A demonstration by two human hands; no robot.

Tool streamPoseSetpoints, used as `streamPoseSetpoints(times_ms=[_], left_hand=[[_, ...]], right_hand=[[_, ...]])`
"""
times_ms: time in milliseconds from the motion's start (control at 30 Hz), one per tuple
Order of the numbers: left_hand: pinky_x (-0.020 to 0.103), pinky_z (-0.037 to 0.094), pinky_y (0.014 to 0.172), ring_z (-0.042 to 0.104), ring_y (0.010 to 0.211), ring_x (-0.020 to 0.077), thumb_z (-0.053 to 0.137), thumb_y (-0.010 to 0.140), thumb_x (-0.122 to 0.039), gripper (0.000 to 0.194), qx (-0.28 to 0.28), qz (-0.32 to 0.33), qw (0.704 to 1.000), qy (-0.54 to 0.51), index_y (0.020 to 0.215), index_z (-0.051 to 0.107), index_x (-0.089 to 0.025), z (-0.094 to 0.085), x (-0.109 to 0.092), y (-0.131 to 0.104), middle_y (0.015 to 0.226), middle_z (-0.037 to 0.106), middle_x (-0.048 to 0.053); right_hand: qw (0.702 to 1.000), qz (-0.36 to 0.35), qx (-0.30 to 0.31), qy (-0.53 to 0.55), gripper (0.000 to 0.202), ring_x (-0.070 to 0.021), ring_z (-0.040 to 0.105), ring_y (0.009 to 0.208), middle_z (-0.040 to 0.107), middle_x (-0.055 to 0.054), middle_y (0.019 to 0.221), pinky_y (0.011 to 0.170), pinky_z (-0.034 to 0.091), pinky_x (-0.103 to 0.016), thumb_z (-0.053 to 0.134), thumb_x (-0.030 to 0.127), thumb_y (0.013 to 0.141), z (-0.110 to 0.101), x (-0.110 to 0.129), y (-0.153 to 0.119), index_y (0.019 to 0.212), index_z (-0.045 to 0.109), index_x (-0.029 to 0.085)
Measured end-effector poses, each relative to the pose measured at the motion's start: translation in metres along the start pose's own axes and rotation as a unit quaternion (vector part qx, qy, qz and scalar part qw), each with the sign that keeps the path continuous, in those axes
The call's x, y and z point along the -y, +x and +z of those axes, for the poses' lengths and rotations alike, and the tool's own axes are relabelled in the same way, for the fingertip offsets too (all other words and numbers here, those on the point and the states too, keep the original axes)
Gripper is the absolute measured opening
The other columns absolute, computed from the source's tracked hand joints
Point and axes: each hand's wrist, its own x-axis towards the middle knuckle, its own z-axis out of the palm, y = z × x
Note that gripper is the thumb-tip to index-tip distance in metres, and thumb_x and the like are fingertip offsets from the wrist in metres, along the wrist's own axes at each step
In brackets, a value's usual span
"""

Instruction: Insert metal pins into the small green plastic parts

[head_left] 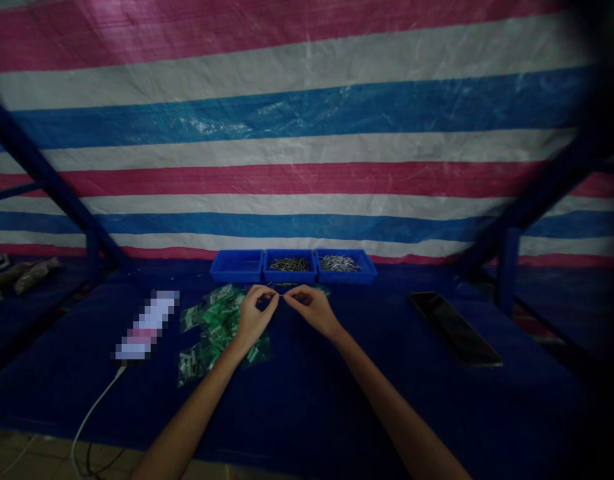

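Observation:
My left hand (255, 315) and my right hand (315, 310) meet over the blue tabletop, thumb and forefinger pinched on each. Their fingertips nearly touch; whatever lies between them is too small or dark to name. Beneath and beside the left hand is a pile of small clear plastic bags (219, 320) with green and pale pieces. Just beyond the fingers, a few thin dark metal pieces (281, 285) lie on the table. Behind them stand a blue bin of dull yellowish thin metal pieces (288, 265) and a blue bin of silvery thin metal pieces (338, 263).
A third blue bin (237, 275) adjoins on the left. A lit phone (149, 327) with a white cable (94, 407) lies left; a dark phone (457, 330) lies right. Slanted blue frame bars (61, 180) flank the table, with striped sheeting (307, 180) behind.

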Motion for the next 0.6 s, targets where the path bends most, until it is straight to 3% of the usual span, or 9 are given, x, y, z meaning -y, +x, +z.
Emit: streamPoseSetpoints(times_ms=[200, 367, 500, 600], left_hand=[[0.025, 0.043, 0.065, 0.055, 0.070, 0.0132, 0.056, 0.075, -0.024, 0.009, 0.072, 0.023, 0.997, -0.002, 0.079, 0.063, -0.018, 0.004, 0.000, -0.003, 0.077, 0.058, 0.002], [0.028, 0.044, 0.069, 0.054, 0.070, 0.0133, 0.058, 0.073, -0.022, 0.024, 0.035, 0.003, 0.999, 0.025, 0.097, 0.060, -0.021, 0.002, 0.007, -0.001, 0.084, 0.059, 0.003], [0.028, 0.044, 0.071, 0.054, 0.069, 0.0130, 0.057, 0.073, -0.019, 0.022, 0.009, -0.005, 0.999, 0.039, 0.095, 0.060, -0.020, 0.000, 0.012, 0.000, 0.083, 0.059, 0.002], [0.028, 0.044, 0.071, 0.055, 0.069, 0.0130, 0.056, 0.073, -0.017, 0.020, 0.019, -0.005, 0.999, 0.046, 0.092, 0.061, -0.020, 0.001, 0.012, -0.001, 0.081, 0.058, 0.002]], right_hand=[[0.989, 0.055, -0.017, 0.134, 0.024, -0.0132, 0.058, 0.064, 0.065, -0.001, 0.072, 0.060, 0.046, -0.025, 0.060, 0.040, 0.069, 0.004, -0.005, 0.004, 0.074, 0.065, 0.017], [0.982, 0.106, -0.049, 0.148, 0.031, -0.0106, 0.054, 0.054, 0.064, -0.001, 0.067, 0.048, 0.042, -0.022, 0.062, 0.043, 0.065, -0.004, -0.010, 0.008, 0.081, 0.068, 0.017], [0.976, 0.148, -0.075, 0.139, 0.027, -0.0116, 0.054, 0.053, 0.064, -0.003, 0.065, 0.047, 0.042, -0.022, 0.064, 0.039, 0.061, -0.015, -0.014, 0.011, 0.074, 0.069, 0.015], [0.963, 0.176, -0.134, 0.157, 0.023, -0.0114, 0.053, 0.048, 0.062, -0.002, 0.057, 0.046, 0.041, -0.023, 0.062, 0.036, 0.061, -0.023, -0.018, 0.013, 0.067, 0.069, 0.015]])
